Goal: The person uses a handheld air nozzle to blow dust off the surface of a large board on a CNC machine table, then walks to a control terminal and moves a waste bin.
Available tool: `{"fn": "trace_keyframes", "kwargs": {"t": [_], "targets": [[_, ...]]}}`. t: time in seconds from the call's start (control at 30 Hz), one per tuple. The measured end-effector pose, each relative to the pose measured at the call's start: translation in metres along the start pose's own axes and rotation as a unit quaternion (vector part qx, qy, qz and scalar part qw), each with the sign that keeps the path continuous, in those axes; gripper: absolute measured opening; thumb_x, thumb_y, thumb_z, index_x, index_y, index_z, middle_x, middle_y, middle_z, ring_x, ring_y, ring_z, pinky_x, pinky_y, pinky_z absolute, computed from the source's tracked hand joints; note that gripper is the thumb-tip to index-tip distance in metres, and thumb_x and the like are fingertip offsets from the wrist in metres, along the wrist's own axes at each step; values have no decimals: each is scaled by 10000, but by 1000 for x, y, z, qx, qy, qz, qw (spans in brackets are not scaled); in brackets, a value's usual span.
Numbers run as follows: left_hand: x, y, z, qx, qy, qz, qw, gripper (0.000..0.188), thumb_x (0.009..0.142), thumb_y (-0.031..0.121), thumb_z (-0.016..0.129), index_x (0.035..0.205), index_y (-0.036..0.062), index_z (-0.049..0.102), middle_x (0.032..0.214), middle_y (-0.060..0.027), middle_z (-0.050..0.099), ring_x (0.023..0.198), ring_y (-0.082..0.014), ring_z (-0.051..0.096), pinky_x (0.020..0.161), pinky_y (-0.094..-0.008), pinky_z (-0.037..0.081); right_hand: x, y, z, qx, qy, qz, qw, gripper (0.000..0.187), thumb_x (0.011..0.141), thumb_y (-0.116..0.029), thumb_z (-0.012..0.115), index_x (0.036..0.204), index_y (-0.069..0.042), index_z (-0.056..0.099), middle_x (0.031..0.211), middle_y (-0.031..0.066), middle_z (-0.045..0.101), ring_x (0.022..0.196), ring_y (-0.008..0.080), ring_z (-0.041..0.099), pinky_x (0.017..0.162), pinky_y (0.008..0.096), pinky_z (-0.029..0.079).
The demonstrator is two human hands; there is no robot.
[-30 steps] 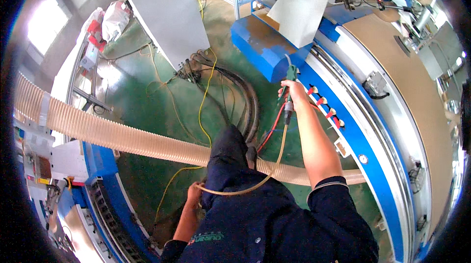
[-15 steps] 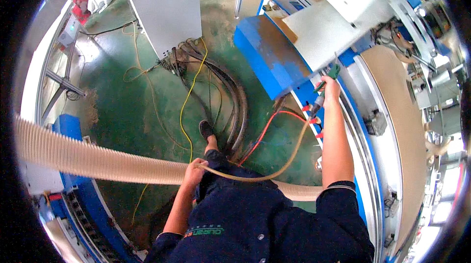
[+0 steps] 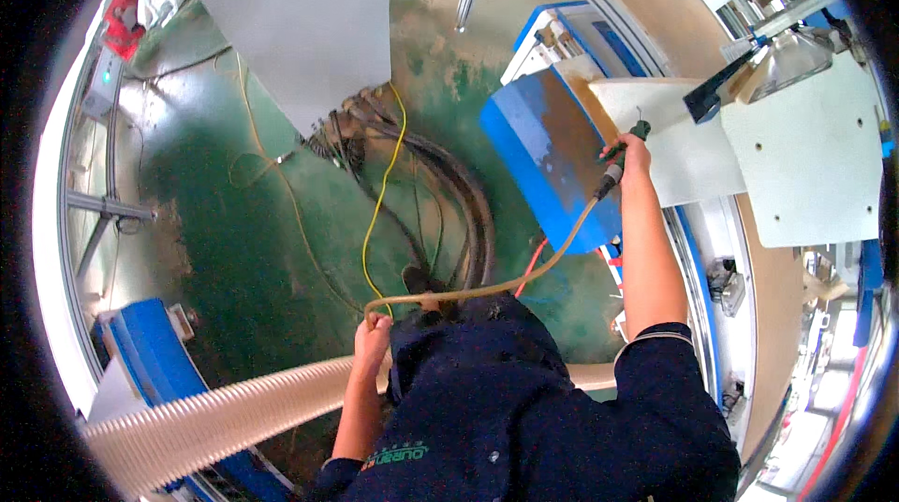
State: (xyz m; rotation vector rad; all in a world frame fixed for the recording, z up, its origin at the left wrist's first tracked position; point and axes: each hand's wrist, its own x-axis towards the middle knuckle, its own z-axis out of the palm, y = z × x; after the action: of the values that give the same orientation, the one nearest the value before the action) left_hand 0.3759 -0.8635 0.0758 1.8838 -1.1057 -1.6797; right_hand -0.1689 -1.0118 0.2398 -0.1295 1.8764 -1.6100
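Note:
My right hand (image 3: 634, 160) is closed around a green air blow gun (image 3: 642, 129). Its thin nozzle points away from me, over a whitish metal plate (image 3: 691, 146) and beside a blue machine cover (image 3: 538, 151) with brown dust on it. From the gun's dark rear fitting, a tan air hose (image 3: 506, 291) curves across in front of my body. My left hand (image 3: 373, 338) grips this hose low on the left, close to a yellow cable (image 3: 379, 193).
A ribbed beige duct hose (image 3: 243, 404) crosses low by my legs. Thick black cables (image 3: 473, 193) run over the green floor (image 3: 253, 277) from a grey cabinet (image 3: 300, 24). Machine rails (image 3: 688, 277) stand at right, an aluminium frame (image 3: 108, 205) at left.
The view has moved forward along the machine. My right hand has carried the blow gun from beside the rail up to the dusty cover and plate. The hose now stretches straighter between my hands.

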Motion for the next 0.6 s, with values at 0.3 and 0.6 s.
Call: {"fn": "trace_keyframes", "kwargs": {"t": [0.3,0.6], "targets": [[56,57,-11,93,-1,-14,996,250,821,238,592,832,-12,600,666,-72,568,647,-169,537,621,-326,436,75,-54,57,48,72,-76,993,165,750,-151,549,763,14,548,603,149,569,503,240,562,480,341,472],[173,101,-2,157,14,11,987,278,813,259,609,862,-14,628,746,-138,630,728,-246,601,690,-365,458,168,-124,120,132,2,-128,983,147,712,-142,575,684,-1,541,589,141,552,516,241,560,494,346,455]]}}
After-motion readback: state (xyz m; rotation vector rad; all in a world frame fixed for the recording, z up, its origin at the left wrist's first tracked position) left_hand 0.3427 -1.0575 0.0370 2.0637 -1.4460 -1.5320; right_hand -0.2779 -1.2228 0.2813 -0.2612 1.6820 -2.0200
